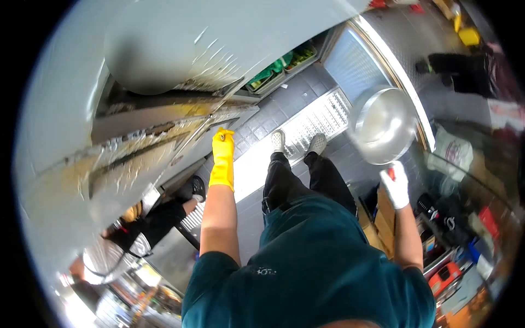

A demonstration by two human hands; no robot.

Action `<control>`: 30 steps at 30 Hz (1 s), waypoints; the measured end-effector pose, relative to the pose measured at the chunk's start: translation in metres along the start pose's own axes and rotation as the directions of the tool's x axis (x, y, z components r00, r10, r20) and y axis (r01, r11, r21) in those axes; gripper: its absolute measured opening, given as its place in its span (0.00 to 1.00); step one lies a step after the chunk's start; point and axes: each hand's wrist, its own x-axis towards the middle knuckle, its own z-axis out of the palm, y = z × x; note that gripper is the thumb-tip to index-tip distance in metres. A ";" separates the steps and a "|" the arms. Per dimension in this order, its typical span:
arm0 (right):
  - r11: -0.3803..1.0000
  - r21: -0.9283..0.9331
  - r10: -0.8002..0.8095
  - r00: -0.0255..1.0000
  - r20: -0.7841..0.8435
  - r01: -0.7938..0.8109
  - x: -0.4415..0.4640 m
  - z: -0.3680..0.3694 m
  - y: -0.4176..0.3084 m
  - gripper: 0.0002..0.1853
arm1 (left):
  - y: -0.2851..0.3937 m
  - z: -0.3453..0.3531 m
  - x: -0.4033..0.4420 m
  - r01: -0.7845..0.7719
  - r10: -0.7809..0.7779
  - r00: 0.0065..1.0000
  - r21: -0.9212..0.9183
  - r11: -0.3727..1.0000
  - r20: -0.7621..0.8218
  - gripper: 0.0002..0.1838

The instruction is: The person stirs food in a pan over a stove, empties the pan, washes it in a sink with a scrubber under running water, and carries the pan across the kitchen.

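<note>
My left hand (223, 143), in a long yellow rubber glove, is closed around something small and dark that I cannot make out, beside a greasy metal appliance (136, 136). In a white glove, my right hand (395, 183) grips the red handle of a large round metal pan (383, 124). The pan is held out to the right with its hollow side showing, slightly blurred by motion.
Below me a perforated metal grating (320, 123) crosses the dark tiled floor. Vegetable bins (301, 56) stand under the counter ahead. Another person (156, 224) is at the left, and one more (465, 68) at the upper right. Cardboard (385, 221) and a white bag (453, 152) lie at the right.
</note>
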 end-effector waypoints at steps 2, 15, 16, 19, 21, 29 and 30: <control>0.993 0.106 0.064 0.995 -0.082 -0.055 0.027 -0.032 -0.001 0.26 | -0.007 -0.008 0.010 -0.149 0.151 0.988 0.052 0.988 -0.042 0.14; 0.958 0.250 0.209 0.943 -0.259 -0.143 0.172 -0.076 0.085 0.16 | -0.041 -0.041 0.047 -0.045 0.070 0.980 -0.135 0.990 0.184 0.15; 0.959 0.236 0.212 0.947 -0.239 -0.155 0.167 -0.075 0.084 0.15 | -0.037 -0.041 0.046 -0.072 0.102 0.974 -0.147 0.987 0.203 0.16; 0.968 0.210 0.180 0.963 -0.199 -0.138 0.153 -0.065 0.074 0.13 | -0.054 -0.029 0.057 -0.063 0.105 0.979 -0.231 0.971 0.176 0.17; 0.946 0.231 0.254 0.963 -0.086 -0.229 0.128 -0.056 0.051 0.16 | -0.037 -0.029 0.046 -0.088 0.119 0.982 -0.200 0.976 0.146 0.17; 0.929 0.298 0.168 0.969 0.183 -0.218 0.028 0.035 -0.053 0.19 | -0.038 -0.031 0.037 -0.202 0.242 0.962 -0.274 0.940 0.122 0.14; 0.940 0.247 0.182 0.959 0.215 -0.234 0.017 0.045 -0.059 0.19 | -0.039 -0.033 0.040 -0.202 0.237 0.963 -0.237 0.950 0.126 0.14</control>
